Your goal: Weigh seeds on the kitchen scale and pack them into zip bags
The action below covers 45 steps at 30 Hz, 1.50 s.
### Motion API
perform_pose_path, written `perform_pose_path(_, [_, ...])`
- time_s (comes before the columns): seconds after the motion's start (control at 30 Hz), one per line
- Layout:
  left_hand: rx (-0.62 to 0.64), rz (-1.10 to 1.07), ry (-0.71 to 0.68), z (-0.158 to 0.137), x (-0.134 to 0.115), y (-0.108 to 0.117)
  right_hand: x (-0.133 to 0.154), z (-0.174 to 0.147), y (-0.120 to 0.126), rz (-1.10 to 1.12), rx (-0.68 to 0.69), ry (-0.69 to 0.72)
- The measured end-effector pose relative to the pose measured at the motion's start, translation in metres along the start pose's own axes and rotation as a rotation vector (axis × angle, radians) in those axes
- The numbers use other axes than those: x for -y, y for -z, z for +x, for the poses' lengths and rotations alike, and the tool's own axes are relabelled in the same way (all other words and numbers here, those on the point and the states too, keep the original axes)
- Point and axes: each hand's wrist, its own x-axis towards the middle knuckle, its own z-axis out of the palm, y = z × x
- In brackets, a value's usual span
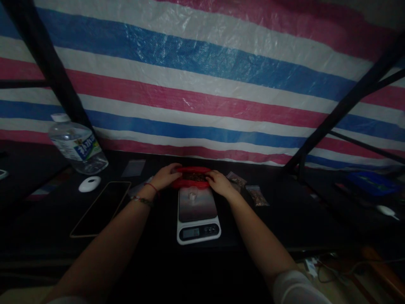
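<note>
Tray (190, 184) front and centre in my head view: red, oblong, just past the scale's far edge, with dark brown bits (193, 177) lying inside it. Nearer me, the white digital scale (198, 211) carries a small clear cup (192, 195); what that cup holds is too dim for me to call. Over on the right, a far bag (236, 180) and a near bag (257, 196), both clear, both showing brown pieces. Across to the left, a flat clear bag (134, 167), then a capped bottle (77, 145) standing beyond the white mouse (90, 184) and the phone (101, 209).

And the hands: left hand (167, 175) gripping the tray's left end, right hand (219, 182) gripping the right end, fingers bent onto the rim. Both arms stretch forward, converging. Lifted or resting, that tray? I can't tell.
</note>
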Motion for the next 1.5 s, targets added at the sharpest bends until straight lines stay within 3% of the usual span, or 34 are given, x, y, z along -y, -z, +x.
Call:
perform_pose_path(0.17, [-0.199,-0.450,-0.032,-0.008,-0.022,0.007,0.000,-0.002,-0.002,0.097,-0.258,0.040])
perform_pose_path(0.27, [-0.131,-0.650,-0.113,-0.021,-0.045,0.014,0.008,-0.008,0.004,0.164,-0.433,0.090])
perform_pose_path(0.37, [0.021,-0.764,-0.158,-0.033,-0.060,0.018,0.027,-0.013,0.012,0.258,-0.507,0.192])
perform_pose_path(0.53, [0.232,-0.812,-0.061,-0.038,-0.059,0.004,0.072,-0.005,0.025,0.360,-0.436,0.399])
perform_pose_path(0.73, [0.248,-0.798,0.005,-0.039,-0.053,-0.013,0.101,0.009,0.027,0.327,-0.305,0.459])
perform_pose_path(0.83, [0.247,-0.783,-0.112,-0.036,-0.053,-0.013,0.093,0.008,0.030,0.381,-0.368,0.375])
perform_pose_path(0.93, [0.236,-0.598,-0.216,-0.030,-0.053,-0.013,0.075,0.003,0.033,0.493,-0.493,0.262])
perform_pose_path(1.17, [0.077,-0.241,-0.173,-0.026,-0.057,-0.028,0.057,-0.007,0.019,0.698,-0.584,0.152])
perform_pose_path(1.33, [-0.004,-0.229,-0.236,-0.027,-0.055,-0.031,0.051,-0.002,0.009,0.882,-0.528,0.004])
perform_pose_path(1.5, [0.088,-0.040,-0.285,-0.030,-0.054,-0.024,0.031,0.002,0.015,0.886,-0.755,-0.122])
